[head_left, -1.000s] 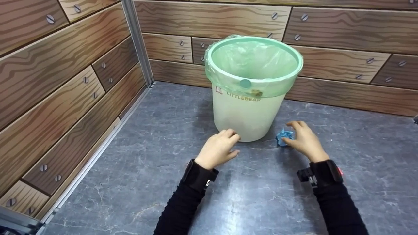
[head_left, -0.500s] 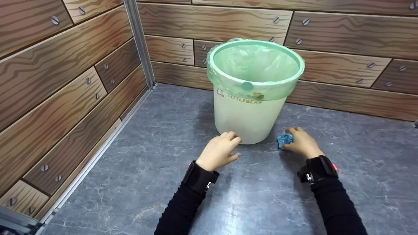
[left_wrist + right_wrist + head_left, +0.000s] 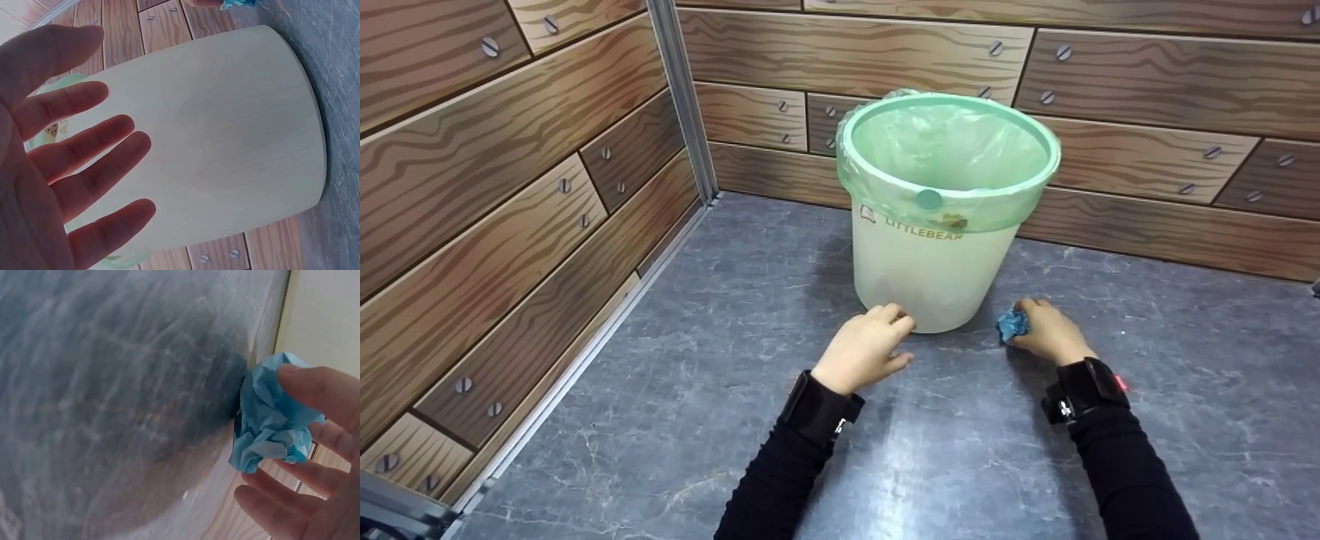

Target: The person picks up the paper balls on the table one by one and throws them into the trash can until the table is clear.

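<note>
On the grey floor, right of the bin, lies a crumpled ball of blue paper [image 3: 1012, 325]. My right hand [image 3: 1051, 333] pinches it from the right; in the right wrist view the thumb [image 3: 320, 388] presses one side of the paper ball [image 3: 273, 419] and fingers lie behind it. A pale trash bin [image 3: 926, 274] with a green liner bag [image 3: 859, 184] stands upright at the middle. In front of its base hovers my left hand [image 3: 866, 346], fingers loosely bent and holding nothing. The left wrist view shows those fingers [image 3: 95, 174] spread apart before the bin wall [image 3: 225, 135].
Wood-patterned panels [image 3: 1147, 75] wall off the back, and more panels [image 3: 510, 210] run along the left. A metal post [image 3: 682, 97] joins them at the corner. Marbled grey floor [image 3: 697, 315] stretches around the bin.
My right hand has moved a little left and down, and its fingers have closed round the paper ball. The left hand has barely moved. The head view has tilted slightly.
</note>
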Available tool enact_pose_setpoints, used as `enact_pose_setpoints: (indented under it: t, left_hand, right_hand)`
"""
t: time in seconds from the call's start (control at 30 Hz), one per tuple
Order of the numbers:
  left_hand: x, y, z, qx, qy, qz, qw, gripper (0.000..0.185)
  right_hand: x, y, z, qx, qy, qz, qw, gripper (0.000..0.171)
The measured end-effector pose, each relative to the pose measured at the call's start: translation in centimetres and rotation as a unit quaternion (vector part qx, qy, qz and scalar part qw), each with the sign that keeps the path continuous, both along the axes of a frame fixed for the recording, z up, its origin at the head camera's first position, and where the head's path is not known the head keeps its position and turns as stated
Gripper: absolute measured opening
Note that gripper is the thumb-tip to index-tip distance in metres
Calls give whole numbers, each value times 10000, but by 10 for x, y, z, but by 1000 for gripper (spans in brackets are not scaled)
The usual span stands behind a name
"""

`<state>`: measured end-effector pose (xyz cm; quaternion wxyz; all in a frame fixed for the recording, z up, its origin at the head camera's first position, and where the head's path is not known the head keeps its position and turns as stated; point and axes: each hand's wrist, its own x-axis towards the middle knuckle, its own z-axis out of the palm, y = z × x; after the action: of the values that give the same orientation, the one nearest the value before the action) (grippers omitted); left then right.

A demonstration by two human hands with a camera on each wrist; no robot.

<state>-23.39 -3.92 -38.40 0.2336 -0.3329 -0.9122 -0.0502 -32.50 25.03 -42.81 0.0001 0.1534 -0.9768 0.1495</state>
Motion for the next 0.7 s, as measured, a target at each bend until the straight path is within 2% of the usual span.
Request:
enact_pose_setpoints:
  t: [0.17, 0.3, 0.47, 0.7]
  left_hand:
    - [0, 0, -1, 4, -18, -6, 10000, 30]
    - [1, 1, -1, -4, -24, 5, 10000, 30]
    - [2, 1, -1, 12, 34, -48, 10000, 28]
    - [3, 1, 0, 17, 57, -59, 10000, 29]
  right_hand:
    - [4, 2, 1, -122, 155, 39, 9998, 41]
    - [11, 2, 5, -418, 220, 20, 9989, 42]
    - [29, 0, 11, -705, 631, 28, 9955, 41]
    - [59, -10, 18, -801, 1086, 93, 9908, 33]
